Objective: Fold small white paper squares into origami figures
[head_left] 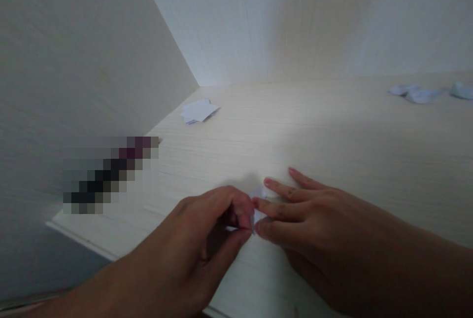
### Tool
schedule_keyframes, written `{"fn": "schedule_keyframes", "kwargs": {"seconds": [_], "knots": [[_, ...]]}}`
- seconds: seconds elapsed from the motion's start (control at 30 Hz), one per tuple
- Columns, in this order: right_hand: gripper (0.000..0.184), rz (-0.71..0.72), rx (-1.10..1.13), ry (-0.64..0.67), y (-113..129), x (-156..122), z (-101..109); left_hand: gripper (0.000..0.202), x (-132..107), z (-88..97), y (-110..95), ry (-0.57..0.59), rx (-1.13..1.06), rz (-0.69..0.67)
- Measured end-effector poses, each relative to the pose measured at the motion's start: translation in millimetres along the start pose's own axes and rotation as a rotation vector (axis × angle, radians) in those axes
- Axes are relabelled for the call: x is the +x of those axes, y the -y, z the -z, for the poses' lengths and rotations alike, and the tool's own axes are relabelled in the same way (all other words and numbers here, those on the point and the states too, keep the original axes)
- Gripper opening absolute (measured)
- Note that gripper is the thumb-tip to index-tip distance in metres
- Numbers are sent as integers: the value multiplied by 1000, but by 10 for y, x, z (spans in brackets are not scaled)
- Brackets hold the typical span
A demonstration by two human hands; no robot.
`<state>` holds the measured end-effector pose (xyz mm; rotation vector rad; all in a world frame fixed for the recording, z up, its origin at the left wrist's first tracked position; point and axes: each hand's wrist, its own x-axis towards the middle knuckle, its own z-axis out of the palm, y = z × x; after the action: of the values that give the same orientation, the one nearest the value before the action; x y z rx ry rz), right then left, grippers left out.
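A small piece of white paper [259, 216] lies on the table near its front edge, between my two hands. Thumb and index finger of my left hand [201, 236] pinch its left side, where the paper seems to be folded, though the fingers hide much of it. My right hand [314, 222] comes from the right with its fingers spread and stretched out. Its index and middle fingertips touch the right part of the paper, while the other fingers rest on or close to the tabletop.
A loose stack of white paper pieces [199, 111] lies at the back left. Several folded white papers [424, 95] sit at the far right by the back wall [236, 27]. A blurred-out dark object [107, 175] lies along the left wall [74, 61]. The table's front edge [84, 244] runs lower left.
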<state>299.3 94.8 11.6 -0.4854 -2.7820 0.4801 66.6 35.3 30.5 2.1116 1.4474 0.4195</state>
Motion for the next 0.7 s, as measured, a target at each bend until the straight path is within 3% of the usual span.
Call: {"fn": "schedule_keyframes", "kwargs": {"seconds": [0.27, 0.53, 0.7], "knots": [[29, 33, -13, 4, -12, 4, -2, 6, 180, 151, -22, 4, -87, 86], [25, 38, -38, 69, 7, 38, 77, 9, 316, 254, 57, 206, -344, 202], [27, 32, -52, 67, 2, 33, 78, 11, 400, 309, 25, 235, -344, 201]]}}
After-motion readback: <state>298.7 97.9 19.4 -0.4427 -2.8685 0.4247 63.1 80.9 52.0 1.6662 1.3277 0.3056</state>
